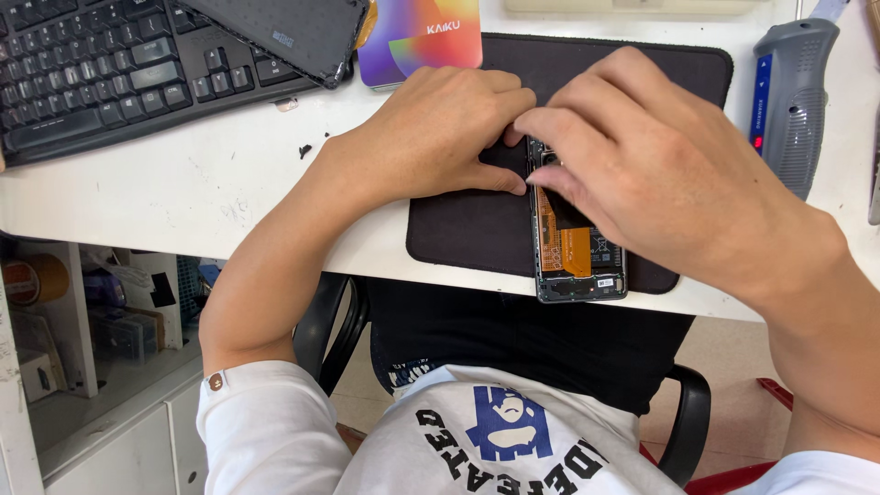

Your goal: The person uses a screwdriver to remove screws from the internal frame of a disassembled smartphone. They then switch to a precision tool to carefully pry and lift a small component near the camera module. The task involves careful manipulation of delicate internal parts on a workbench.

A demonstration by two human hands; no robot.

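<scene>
- Lying opened on the mat [458, 229] at the desk's near edge, the phone [576, 252] shows its orange flex and battery, back cover off.
- Left hand [440, 128] presses flat beside its top, steadying it.
- Right hand [660, 174] curls over the upper end; its fingertips seem to pinch something, though they hide it.
- Keyboard [101, 69] and grey tool [793, 101] sit aside.

Light: bright, even, from overhead — white desk [229, 183] near washed out.
Shadows: soft, short, under both hands on the black mat [467, 229].
Glare: faint sheen on keyboard [110, 64] keys.
Focus: sharp centre — slight softness and bending at frame edges.
</scene>
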